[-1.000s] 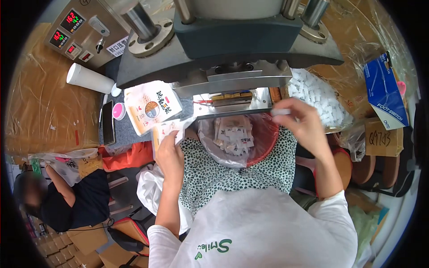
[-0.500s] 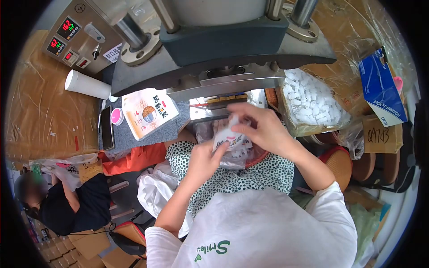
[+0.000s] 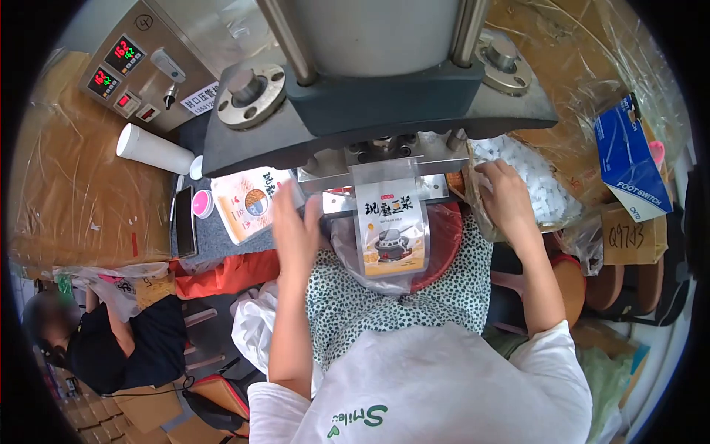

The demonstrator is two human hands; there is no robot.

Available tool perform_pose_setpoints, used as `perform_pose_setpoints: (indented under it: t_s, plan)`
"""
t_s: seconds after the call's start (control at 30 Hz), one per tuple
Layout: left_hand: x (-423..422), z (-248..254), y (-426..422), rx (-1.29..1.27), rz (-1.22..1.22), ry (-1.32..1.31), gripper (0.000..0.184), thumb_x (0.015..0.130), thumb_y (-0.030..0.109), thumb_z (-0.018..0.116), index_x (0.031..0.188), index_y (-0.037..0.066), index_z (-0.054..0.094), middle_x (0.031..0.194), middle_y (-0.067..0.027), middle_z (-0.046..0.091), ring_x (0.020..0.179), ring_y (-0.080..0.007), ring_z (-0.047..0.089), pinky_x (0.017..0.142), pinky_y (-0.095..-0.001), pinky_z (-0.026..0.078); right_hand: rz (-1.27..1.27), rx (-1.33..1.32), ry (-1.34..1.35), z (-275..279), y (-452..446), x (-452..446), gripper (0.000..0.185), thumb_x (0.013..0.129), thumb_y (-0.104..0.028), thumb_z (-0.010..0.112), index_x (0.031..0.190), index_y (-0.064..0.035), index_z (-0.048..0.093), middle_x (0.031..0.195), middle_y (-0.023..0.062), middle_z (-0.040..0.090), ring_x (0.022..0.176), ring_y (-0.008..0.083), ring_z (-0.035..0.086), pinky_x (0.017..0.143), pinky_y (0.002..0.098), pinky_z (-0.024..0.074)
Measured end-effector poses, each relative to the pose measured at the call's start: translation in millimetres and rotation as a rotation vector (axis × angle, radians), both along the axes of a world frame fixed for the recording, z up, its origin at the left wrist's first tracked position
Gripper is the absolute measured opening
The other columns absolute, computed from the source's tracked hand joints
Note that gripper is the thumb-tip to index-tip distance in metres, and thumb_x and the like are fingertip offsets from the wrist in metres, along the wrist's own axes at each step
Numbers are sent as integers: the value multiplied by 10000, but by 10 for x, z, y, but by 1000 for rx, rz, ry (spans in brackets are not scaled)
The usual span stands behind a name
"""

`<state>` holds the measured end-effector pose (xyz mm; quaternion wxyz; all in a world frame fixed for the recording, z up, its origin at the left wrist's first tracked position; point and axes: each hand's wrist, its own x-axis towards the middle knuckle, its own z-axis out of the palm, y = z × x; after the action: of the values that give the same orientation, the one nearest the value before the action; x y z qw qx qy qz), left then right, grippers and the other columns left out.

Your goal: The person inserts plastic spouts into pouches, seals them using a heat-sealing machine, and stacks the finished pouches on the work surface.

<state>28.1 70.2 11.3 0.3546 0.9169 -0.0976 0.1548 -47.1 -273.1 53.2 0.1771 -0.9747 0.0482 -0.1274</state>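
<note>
A printed soy milk pouch (image 3: 392,229) hangs upright at the front of the press, its clear top edge up against the metal jaw (image 3: 325,172). Neither hand touches it. My left hand (image 3: 294,233), slightly blurred, is at the right edge of a stack of printed pouches (image 3: 244,207), fingers and thumb apart. At the near left side of a box of white plastic spouts (image 3: 529,177), my right hand (image 3: 509,198) has its fingers curved but apart; the fingertips are partly hidden against the pile.
The press head (image 3: 384,96) stands overhead. A control box (image 3: 140,74) with lit displays, a white cylinder (image 3: 155,150), a phone (image 3: 184,222) and a pink-topped jar (image 3: 202,203) are at left. Below the pouch is a red basin (image 3: 449,244). Another person (image 3: 126,340) sits lower left.
The pouch that both hands held over my lap now hangs at the press. My left hand moved left to the pouch stack, and my right hand moved right to the spouts.
</note>
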Motion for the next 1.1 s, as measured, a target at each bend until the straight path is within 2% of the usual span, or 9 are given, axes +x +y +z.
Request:
perform_pose_setpoints:
  t_s: [0.1, 0.3, 0.43, 0.53, 0.6, 0.7, 0.93, 0.97, 1.1]
  plan:
    - [-278, -431, 132, 749, 161, -61, 756, 854, 314, 727, 1444, -23, 393, 1522, -259, 353, 1401, -407, 364, 1102, -540, 320, 73, 19, -48, 19, -19, 7, 288, 787, 7, 675, 1073, -18, 646, 1002, 171, 648, 983, 382, 608, 865, 453, 500]
    - [-471, -357, 213, 399, 66, -94, 618, 773, -25, 664, 1367, 18, 497, 1421, -200, 485, 1286, -376, 486, 1031, -505, 387, 119, 63, -48, 45, -103, 24, 243, 840, -13, 657, 1081, 17, 667, 1016, 175, 683, 888, 352, 652, 818, 422, 512]
    - [-540, -72, 280, 290, 12, -138, 402, 696, -141, 569, 1061, -3, 664, 1030, -159, 657, 964, -365, 639, 846, -431, 500, 6, 471, -53, 358, 31, -124, 219, 894, -52, 664, 1101, 18, 686, 993, 132, 707, 808, 204, 660, 768, 345, 513]
    - [-752, 156, 93, 252, -4, -73, 419, 682, -120, 589, 1064, 30, 676, 924, -152, 639, 870, -367, 642, 750, -446, 512, 280, 882, 41, 409, 455, -194, 210, 916, -76, 666, 1107, 6, 691, 949, 79, 703, 798, 109, 616, 738, 307, 493]
    - [-842, 310, -59, 224, -44, -82, 415, 682, -108, 601, 1061, 41, 681, 925, -143, 641, 863, -356, 644, 730, -442, 512, 407, 819, 172, 484, 757, -169, 226, 876, -87, 681, 1092, -22, 694, 1009, 127, 715, 886, 261, 687, 782, 371, 525]
    - [-897, 367, -156, 201, -95, -90, 426, 672, -98, 607, 1061, 55, 685, 936, -130, 644, 856, -343, 644, 711, -437, 511, 587, 458, -225, 325, 948, -73, 216, 841, -97, 706, 1052, -53, 688, 974, 100, 711, 895, 278, 660, 818, 401, 496]
    - [-831, 273, -393, -78, -411, 276, 137, 842, 39, 658, 968, -6, 688, 815, -150, 642, 728, -394, 622, 657, -412, 508, 536, 594, -37, 196, 896, -40, 233, 856, -118, 699, 1073, -37, 675, 1015, 139, 698, 926, 329, 657, 855, 430, 485]
    - [-783, 159, -414, -93, -406, 364, 206, 932, 163, 651, 938, -41, 683, 783, -125, 679, 652, -332, 641, 634, -391, 499, 460, 630, -54, 160, 888, -32, 247, 866, -117, 697, 1095, -26, 674, 1033, 144, 698, 934, 319, 659, 846, 414, 497]
    - [-470, 129, -630, -537, -294, 934, 226, 973, 175, 619, 1007, -33, 702, 961, -85, 723, 815, -105, 668, 671, -311, 522, 236, 636, -77, 285, 779, -73, 308, 877, -121, 698, 1152, 11, 657, 1077, 191, 692, 978, 352, 657, 834, 426, 526]
